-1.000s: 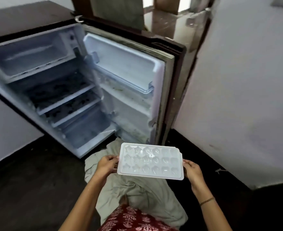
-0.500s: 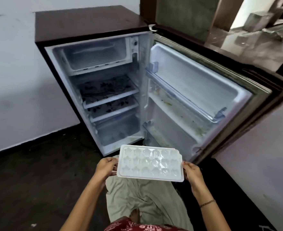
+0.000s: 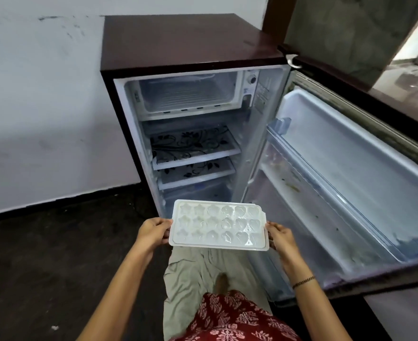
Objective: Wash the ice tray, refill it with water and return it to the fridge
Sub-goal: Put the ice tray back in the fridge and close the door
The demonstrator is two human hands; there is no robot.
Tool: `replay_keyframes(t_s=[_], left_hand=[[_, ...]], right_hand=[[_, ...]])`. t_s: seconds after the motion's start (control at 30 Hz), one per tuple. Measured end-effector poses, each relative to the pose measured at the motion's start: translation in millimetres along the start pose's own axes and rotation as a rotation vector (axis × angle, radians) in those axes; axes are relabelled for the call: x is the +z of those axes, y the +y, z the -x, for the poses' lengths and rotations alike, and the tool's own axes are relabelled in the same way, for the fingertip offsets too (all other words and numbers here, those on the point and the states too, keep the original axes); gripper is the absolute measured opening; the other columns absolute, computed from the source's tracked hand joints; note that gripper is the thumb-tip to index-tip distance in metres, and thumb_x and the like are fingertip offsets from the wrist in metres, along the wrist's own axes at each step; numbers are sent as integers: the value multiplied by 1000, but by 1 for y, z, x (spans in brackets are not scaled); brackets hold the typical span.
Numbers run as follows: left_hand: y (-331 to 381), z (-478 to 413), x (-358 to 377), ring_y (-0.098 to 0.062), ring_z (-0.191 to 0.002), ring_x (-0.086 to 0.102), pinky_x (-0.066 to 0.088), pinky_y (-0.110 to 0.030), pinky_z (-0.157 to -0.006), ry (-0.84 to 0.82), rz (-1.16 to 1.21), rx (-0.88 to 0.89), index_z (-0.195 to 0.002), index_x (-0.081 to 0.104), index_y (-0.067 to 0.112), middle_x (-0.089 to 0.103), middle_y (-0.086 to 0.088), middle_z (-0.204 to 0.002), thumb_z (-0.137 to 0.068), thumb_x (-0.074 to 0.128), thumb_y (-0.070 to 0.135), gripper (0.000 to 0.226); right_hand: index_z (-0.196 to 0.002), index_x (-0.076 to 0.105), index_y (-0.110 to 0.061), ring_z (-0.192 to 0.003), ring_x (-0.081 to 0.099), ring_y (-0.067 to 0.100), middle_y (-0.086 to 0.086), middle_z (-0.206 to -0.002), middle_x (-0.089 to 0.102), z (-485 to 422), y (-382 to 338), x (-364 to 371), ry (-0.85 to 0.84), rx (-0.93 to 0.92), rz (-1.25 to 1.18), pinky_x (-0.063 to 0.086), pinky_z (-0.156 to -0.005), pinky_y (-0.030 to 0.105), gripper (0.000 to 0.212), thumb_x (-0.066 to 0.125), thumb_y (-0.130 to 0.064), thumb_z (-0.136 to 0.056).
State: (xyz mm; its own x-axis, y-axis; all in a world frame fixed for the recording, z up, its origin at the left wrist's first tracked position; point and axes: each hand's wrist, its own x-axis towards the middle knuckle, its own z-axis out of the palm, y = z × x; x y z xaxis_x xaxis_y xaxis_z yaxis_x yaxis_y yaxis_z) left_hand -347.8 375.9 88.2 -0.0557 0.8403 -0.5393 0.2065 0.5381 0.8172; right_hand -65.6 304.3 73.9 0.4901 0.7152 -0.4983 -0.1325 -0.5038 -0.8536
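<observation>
The tray (image 3: 217, 225) is held level at waist height, low before the open fridge (image 3: 190, 40), and its far edge overlaps the bottom of the fridge's opening in the view. The left hand (image 3: 153, 231) grips the tray's left short end with fingers curled round the rim, and the right hand (image 3: 280, 238) grips the right short end the same way. Against half a second ago the grip and the tray's level are unchanged. The fridge's cabinet now lies further right in the view, more nearly straight ahead. The tray then sat before the gap between cabinet and door, and now it sits before the cabinet's lower part. Its cells are stars on the left and hearts on the right; some glint, and whether they hold water cannot be told. Inside the fridge a freezer box (image 3: 190, 94) sits at the top with a dial (image 3: 252, 80) to its right. Below it are two shelves (image 3: 193, 148) with a black floral pattern, then a drawer (image 3: 198, 191) at the bottom, partly hidden behind the tray. The door (image 3: 350, 168) hangs wide open on the right, its racks facing the person and its near corner close beside the right forearm, which wears a bracelet (image 3: 303, 282). A white wall (image 3: 43, 107) stands left of the fridge above a dark floor (image 3: 43, 254). Beneath the tray are beige trousers (image 3: 190, 267), a foot (image 3: 221, 284) and a red patterned top (image 3: 235, 321).
</observation>
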Motion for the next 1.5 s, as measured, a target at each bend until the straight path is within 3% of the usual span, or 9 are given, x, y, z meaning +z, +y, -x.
replay_keyframes(t_s=[0.47,0.67,0.8,0.97,1.03,1.2,1.27,1.4,1.5], left_hand=[[107,-119,8,-6,-47,60,51,-18,-46,138,97,41,-92,64,-1,61,-3,-62,-95,52,11,17],[156,-162,2,-14,-65,55,48,-11,-42,167,48,130,-117,55,-10,58,-6,-77,-93,47,-6,25],[191,-195,-3,-20,-72,59,50,-12,-45,198,40,231,-120,54,-10,60,-16,-99,-91,51,-5,29],[225,-229,-8,-5,-45,60,48,-15,-43,218,15,315,-89,64,2,67,-6,-64,-89,54,-2,11],[238,-243,-7,-10,-48,60,48,-22,-49,237,-29,313,-78,62,6,62,-14,-77,-89,53,0,16],[268,-280,-4,-24,-75,59,52,-25,-49,217,-89,261,-116,57,-2,60,-14,-88,-94,50,10,25],[274,-292,-5,-24,-74,58,51,-27,-54,204,-130,254,-106,60,0,58,-15,-91,-95,50,15,21],[283,-311,-4,-16,-59,50,50,-25,-52,262,-148,300,-73,51,12,53,-12,-80,-95,49,17,22],[291,-324,-2,-12,-56,48,44,-19,-45,273,-177,340,-67,45,17,49,-7,-72,-97,43,14,30]], right_hand=[[-87,63,-10,-80,59,21,9,-89,66,-149,-126,78,-85,-173,79,45,-64,29,18,46,-9,-93],[-95,70,-7,-90,65,28,12,-98,70,-207,-188,118,-82,-343,210,51,-84,41,24,47,-12,-87],[-89,65,3,-78,53,20,19,-88,68,-233,-227,143,-88,-385,171,43,-68,33,26,45,-12,-87],[-100,61,8,-83,57,23,15,-87,59,-257,-262,169,-86,-438,178,36,-64,27,28,45,-13,-91],[-89,58,7,-72,53,23,17,-79,54,-268,-274,180,-79,-472,190,32,-54,24,22,44,-10,-91],[-111,57,1,-81,49,25,19,-96,57,-298,-291,201,-51,-524,328,33,-66,33,28,40,-15,-94],[-115,53,2,-94,55,33,20,-101,59,-305,-298,209,-48,-542,369,36,-69,36,29,40,-14,-95],[-74,46,-6,-84,50,29,6,-67,45,-324,-313,225,-54,-625,421,32,-58,26,21,40,-9,-94],[-104,58,9,-105,53,34,24,-108,61,-333,-321,230,-35,-658,561,32,-69,30,29,37,-10,-97]])
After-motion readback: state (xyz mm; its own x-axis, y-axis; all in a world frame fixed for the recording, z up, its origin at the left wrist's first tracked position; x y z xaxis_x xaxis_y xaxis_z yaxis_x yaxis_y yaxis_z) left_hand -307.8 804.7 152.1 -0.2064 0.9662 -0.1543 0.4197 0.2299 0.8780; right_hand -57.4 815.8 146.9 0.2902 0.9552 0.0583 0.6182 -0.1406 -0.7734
